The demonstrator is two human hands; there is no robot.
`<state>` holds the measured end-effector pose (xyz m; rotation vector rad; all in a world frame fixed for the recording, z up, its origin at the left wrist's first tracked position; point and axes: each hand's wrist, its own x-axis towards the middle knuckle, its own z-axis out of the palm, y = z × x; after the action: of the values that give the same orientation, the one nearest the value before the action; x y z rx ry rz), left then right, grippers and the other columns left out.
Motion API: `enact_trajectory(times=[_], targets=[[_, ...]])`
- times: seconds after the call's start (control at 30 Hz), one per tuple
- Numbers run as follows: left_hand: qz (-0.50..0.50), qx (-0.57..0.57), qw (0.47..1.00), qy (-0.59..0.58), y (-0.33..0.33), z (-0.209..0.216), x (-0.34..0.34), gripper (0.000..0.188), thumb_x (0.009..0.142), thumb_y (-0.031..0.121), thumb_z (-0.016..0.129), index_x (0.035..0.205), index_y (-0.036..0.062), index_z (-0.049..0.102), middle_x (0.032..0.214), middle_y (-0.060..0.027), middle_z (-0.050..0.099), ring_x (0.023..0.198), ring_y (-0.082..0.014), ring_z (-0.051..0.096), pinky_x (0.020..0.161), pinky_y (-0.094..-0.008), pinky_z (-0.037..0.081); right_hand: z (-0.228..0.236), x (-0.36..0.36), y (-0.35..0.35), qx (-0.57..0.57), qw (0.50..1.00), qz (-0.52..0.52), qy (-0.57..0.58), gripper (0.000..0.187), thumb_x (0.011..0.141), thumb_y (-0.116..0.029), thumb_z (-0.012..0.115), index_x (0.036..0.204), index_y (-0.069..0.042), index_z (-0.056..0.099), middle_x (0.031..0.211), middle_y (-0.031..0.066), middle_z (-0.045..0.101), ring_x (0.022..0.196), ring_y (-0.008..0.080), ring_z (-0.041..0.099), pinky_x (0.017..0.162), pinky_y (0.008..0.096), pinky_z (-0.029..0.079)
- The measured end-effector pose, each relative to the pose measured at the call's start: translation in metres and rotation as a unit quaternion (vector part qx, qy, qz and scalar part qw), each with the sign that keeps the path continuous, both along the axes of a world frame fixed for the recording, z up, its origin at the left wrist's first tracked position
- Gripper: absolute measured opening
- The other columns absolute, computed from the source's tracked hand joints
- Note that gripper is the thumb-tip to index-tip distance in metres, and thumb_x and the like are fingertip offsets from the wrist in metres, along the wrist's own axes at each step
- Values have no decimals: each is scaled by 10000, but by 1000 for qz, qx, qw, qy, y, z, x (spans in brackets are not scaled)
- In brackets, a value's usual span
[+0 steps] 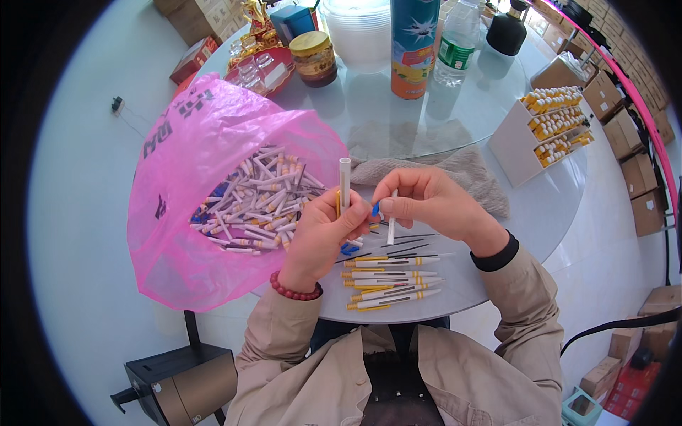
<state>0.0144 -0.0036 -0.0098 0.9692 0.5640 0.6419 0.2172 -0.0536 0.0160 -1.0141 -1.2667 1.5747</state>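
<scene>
My left hand (pixel 320 231) is closed around an upright white pen barrel (pixel 345 175) with a yellow clip (pixel 338 201) beside it. Close by on the right, my right hand (pixel 437 202) pinches a small blue piece (pixel 376 209) by the thumb, and a slim white pen tube (pixel 391 226) sticks down between its fingers. The fingertips of both hands almost meet. Below them on the glass table lie several white pens (pixel 394 274) with yellow ends, thin dark refills (pixel 408 246) and a few loose blue pieces (pixel 348 249). Left of my left hand, a pink plastic bag (pixel 163 234) holds many white pen parts (pixel 266 192).
A grey cloth (pixel 462 174) lies beyond my hands. At the right stands a white box (pixel 513 138) of yellow-and-white pens. Along the back are a lidded jar (pixel 313 60), an orange-and-teal can (pixel 410 50), a water bottle (pixel 457 46) and stacked clear tubs (pixel 359 32).
</scene>
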Motion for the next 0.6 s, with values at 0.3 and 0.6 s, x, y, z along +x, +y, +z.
enact_trajectory(times=[0.3, 0.6], targets=[[-8, -25, 999, -31, -1, 1, 0, 145, 892, 135, 641, 987, 34, 598, 852, -26, 626, 719, -59, 549, 635, -191, 431, -4, -2, 1, -17, 1000, 0, 15, 225, 890, -144, 633, 1072, -29, 572, 810, -10, 600, 646, 38, 495, 588, 177, 406], [-10, -36, 997, -69, 2, -4, -3, 198, 918, 124, 600, 1090, 27, 586, 922, -51, 646, 794, -72, 577, 694, -195, 468, -2, -3, 1, -1, 998, -68, 18, 233, 902, -172, 635, 1049, -12, 552, 809, 11, 612, 674, 58, 560, 610, 196, 456]])
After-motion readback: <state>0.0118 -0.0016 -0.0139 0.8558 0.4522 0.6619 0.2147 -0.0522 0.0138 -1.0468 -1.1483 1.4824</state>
